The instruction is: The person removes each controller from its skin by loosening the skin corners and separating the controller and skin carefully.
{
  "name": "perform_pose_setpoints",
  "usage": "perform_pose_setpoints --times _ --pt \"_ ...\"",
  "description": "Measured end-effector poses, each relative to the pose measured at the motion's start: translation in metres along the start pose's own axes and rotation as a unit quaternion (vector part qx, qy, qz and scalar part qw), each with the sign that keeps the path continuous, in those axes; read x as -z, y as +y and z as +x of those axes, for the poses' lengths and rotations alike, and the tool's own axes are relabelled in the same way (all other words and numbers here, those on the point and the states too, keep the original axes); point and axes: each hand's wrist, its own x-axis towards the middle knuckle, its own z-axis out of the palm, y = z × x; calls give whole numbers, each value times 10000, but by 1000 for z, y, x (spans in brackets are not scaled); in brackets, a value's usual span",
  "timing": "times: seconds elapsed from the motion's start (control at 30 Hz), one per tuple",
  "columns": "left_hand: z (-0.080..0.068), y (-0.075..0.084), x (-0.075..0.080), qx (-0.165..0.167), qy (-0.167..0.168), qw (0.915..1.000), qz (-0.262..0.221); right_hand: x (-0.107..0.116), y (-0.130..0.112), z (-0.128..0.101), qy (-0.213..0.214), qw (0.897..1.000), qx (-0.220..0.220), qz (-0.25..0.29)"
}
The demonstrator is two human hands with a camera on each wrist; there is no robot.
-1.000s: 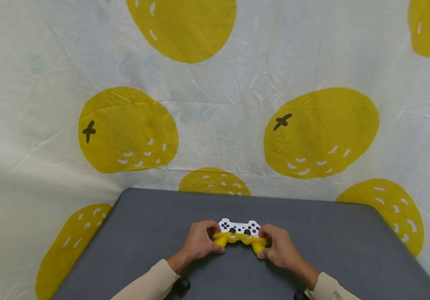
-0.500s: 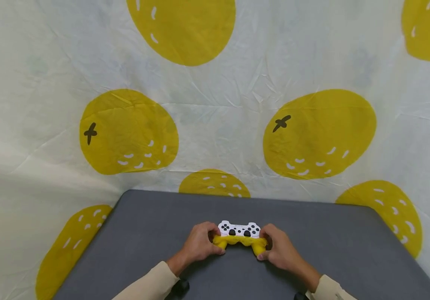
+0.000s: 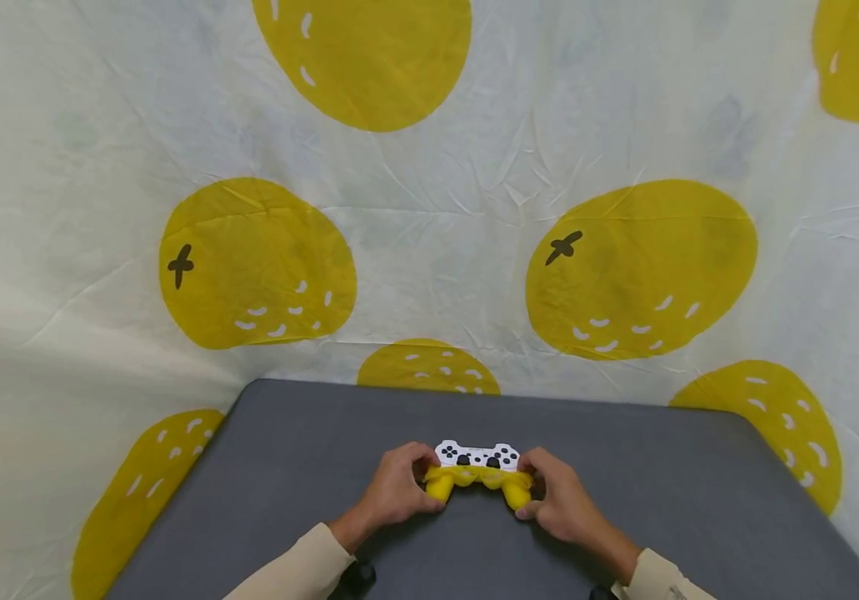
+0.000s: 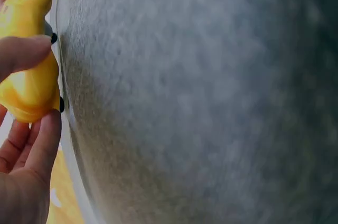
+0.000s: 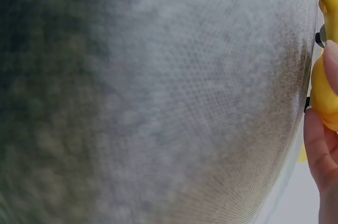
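Note:
Between the two hands, in the head view, is a white game controller (image 3: 477, 454) with black buttons and thumbsticks. A yellow, stretchy-looking cover (image 3: 480, 477) wraps its handles and lower edge, while the upper white face shows bare. My left hand (image 3: 401, 485) grips the left end, thumb at the handle and fingers at the far side. At the right end, my right hand (image 3: 560, 497) holds in much the same way. The left wrist view shows the thumb pressed on the yellow cover (image 4: 31, 84), fingertips under its end. Only part of the yellow cover (image 5: 326, 100) enters the right wrist view.
A dark grey table (image 3: 324, 433) lies under the hands. Behind and beside it hangs a white cloth (image 3: 429, 275) with large yellow fruit prints. Dark wrist devices (image 3: 357, 575) sit below the pale sleeves (image 3: 302, 562).
The controller tilts slightly in the hands, its face showing more fully half a second ago than now. The cover's near edge shifts shape a little. Both hands keep their grip and place.

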Motion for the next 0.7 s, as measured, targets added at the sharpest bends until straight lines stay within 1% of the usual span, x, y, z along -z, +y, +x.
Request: perform_pose_setpoints --times 0.13,0.23,0.53,0.63,0.7 --pt "2 -2 4 234 -160 9992 -265 1 1 1 8 9998 88 202" --pt "3 -3 5 325 -266 9982 -425 2 1 1 25 9991 121 411" --pt "4 -3 8 387 -345 9961 -718 4 -1 1 -103 9970 -36 762" --pt "5 -3 10 375 -332 9958 -769 3 -1 0 -88 9966 22 819" --pt "5 -3 11 336 -304 9959 -789 3 -1 0 -25 9962 146 862"
